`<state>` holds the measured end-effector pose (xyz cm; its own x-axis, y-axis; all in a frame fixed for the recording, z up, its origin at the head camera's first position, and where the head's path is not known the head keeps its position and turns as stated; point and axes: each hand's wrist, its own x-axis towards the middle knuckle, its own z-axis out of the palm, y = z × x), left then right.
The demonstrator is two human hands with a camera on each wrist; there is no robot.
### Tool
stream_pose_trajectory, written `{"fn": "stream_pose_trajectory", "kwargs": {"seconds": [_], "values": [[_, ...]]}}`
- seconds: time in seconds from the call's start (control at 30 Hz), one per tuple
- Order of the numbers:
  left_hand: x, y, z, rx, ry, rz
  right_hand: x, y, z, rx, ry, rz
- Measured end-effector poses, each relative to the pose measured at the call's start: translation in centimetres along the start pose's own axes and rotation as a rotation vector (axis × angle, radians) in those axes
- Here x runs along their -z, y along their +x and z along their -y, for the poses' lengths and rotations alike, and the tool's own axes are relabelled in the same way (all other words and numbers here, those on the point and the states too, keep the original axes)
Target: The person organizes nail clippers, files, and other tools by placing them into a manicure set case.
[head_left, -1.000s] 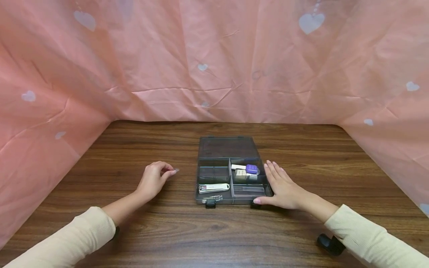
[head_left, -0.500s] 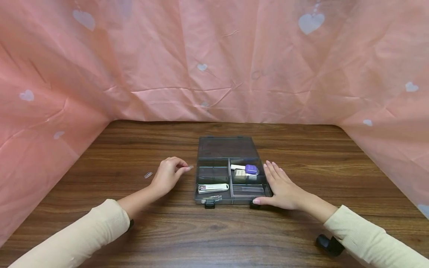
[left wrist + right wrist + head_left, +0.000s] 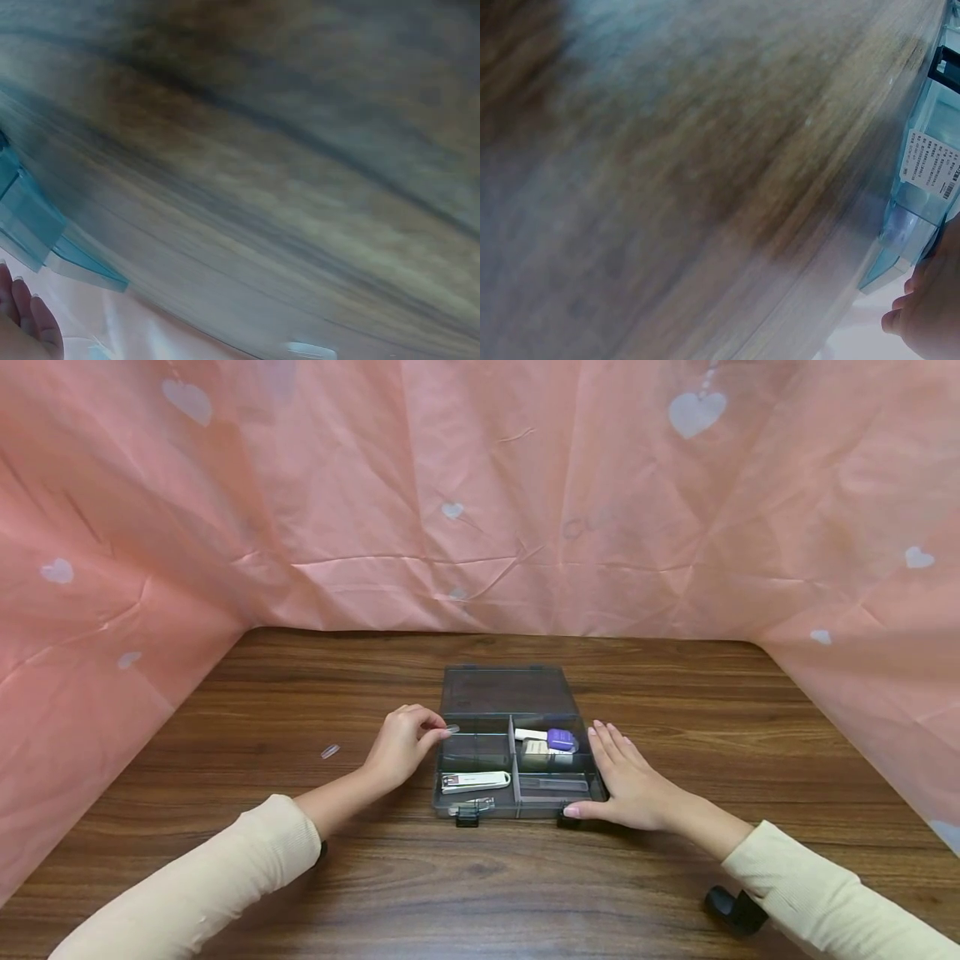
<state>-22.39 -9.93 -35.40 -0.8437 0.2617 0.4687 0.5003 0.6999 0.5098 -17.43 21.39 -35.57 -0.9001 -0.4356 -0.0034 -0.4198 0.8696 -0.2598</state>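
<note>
An open grey see-through compartment box lies on the table, its lid folded back. Between thumb and fingertips my left hand pinches a small clear nail tip over the box's left edge, by the back left compartment. My right hand rests its straight fingers along the right side, thumb at the front corner. Inside are a nail clipper, a small clear item, a purple-labelled bottle, a cream-labelled bottle and a clear strip.
Another clear nail tip lies on the wooden table, left of the box. Pink curtains with white hearts enclose the back and sides. A black object sits beneath the right sleeve.
My left hand has moved right with the nail tip, from the open table to the box's left edge. The other nail tip has come into view. My right hand stays put.
</note>
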Motion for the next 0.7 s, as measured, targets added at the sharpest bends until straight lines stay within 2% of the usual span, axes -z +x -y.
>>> {"fn": "stream_pose_trajectory", "kwargs": {"seconds": [0.23,0.4,0.7], "values": [[-1.2,1.0,-0.7,-0.030,0.016,0.058,0.0,-0.1,0.0,0.005,-0.005,-0.003],[-2.1,1.8,-1.2,-0.065,0.063,0.128,0.0,-0.1,0.0,0.005,-0.003,-0.004],[-3.2,3.3,-2.6,-0.108,0.209,0.369,0.0,-0.2,0.0,-0.003,0.003,0.002]]}}
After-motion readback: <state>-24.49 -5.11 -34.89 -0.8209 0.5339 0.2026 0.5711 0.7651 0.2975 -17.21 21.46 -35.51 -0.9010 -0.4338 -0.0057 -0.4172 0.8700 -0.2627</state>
